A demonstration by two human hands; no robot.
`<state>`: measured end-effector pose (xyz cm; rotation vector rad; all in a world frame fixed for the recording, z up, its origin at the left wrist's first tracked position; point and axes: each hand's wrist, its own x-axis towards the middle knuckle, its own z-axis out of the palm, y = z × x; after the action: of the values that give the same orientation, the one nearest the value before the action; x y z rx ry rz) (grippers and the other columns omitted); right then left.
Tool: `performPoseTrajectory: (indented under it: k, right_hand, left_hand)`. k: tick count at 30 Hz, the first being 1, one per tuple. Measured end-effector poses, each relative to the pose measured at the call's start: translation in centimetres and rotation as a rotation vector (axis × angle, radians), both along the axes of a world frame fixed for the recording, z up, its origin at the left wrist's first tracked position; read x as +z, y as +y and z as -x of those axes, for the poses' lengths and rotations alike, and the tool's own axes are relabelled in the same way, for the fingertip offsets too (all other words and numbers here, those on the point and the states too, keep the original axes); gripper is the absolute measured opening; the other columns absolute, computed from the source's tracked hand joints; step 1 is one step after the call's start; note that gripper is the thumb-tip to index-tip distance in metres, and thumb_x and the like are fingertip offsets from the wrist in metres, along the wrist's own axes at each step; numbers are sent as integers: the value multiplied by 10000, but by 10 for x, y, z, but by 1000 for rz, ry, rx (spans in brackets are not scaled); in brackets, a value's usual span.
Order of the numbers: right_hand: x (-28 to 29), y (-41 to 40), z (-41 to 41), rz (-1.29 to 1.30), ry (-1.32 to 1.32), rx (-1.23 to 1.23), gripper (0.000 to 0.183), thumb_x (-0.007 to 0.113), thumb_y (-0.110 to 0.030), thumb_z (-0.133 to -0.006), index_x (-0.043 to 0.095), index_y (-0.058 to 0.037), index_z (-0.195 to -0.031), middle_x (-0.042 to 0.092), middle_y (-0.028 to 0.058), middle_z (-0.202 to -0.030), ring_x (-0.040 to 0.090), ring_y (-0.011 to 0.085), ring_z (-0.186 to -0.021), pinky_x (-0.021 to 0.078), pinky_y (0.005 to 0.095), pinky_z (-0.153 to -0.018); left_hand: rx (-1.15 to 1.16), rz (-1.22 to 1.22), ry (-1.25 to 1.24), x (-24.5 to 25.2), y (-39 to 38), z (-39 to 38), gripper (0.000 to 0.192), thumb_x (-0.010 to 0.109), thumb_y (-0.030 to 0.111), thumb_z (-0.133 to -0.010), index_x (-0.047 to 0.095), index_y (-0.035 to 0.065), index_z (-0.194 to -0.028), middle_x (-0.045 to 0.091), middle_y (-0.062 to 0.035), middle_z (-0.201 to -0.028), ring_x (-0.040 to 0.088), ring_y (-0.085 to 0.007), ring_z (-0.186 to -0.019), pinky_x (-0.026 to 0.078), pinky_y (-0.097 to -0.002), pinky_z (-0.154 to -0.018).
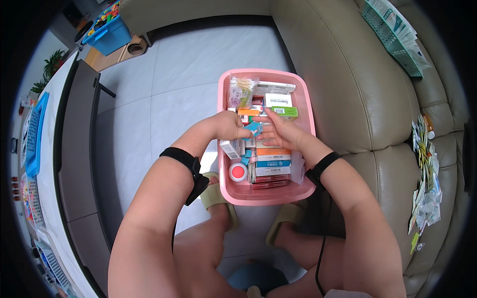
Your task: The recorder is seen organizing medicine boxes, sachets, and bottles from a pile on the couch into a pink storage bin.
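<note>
A pink plastic basin (267,197) packed with small cartons, likely medicine boxes, is in front of me. Over its middle, my left hand (228,126) pinches a small light-blue packet (254,129). Fingers spread, my right hand (280,131) faces that packet; whether its fingertips touch it is unclear. A clear bag of cotton swabs (241,93) lies at the basin's far left corner. Near it are a white carton (278,100) and a green carton (285,111). Closer to me are a blue-and-white carton (273,164) and a round white container with a red centre (238,172).
On the right, a leather sofa (346,85) carries a green basket of packets (395,41) and a pile of sachets (428,178). Left stands a cabinet with a white top (50,149) holding several baskets. A blue toy bin (111,35) sits beyond on cardboard.
</note>
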<state>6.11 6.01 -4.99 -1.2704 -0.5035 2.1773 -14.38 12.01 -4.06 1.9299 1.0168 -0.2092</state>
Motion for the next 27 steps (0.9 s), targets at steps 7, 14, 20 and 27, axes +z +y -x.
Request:
performPoseTrajectory:
  k: [7,14,20,27]
  right_hand:
    - [7,-8,-5,-306,-478,270,251,691,-204,-794,577,-41,-947,614,26,-820,598,86,-686,524,209,-624]
    - [-35,-27,0,-297,-916,458,273,699,-239,-725,571,-2,-673,603,90,-558,576,148,-443,488,276,-446]
    - [-78,-37,17,-448,-1096,546,325,667,-304,-691,633,12,-763,628,160,-673,624,268,-607,514,362,-612]
    - [-97,-45,44,-623,-1446,549,335,692,-301,-675,638,-18,-847,632,161,-748,624,305,-694,505,379,-681]
  left_hand:
    - [-127,-22,6,-7,-3,-3,448,677,454,-671,629,13,-611,575,-106,-579,549,-196,-570,443,-327,-563]
    - [-67,19,-15,-12,-5,-1,244,730,272,-626,643,44,-642,627,-104,-641,605,-210,-629,487,-324,-611]
    - [-60,31,-52,-20,-3,0,201,715,234,-631,639,48,-645,628,-101,-645,604,-201,-614,488,-324,-604]
    - [-19,28,-57,-18,-5,3,202,713,233,-632,638,46,-650,628,-102,-648,604,-196,-614,486,-324,-602]
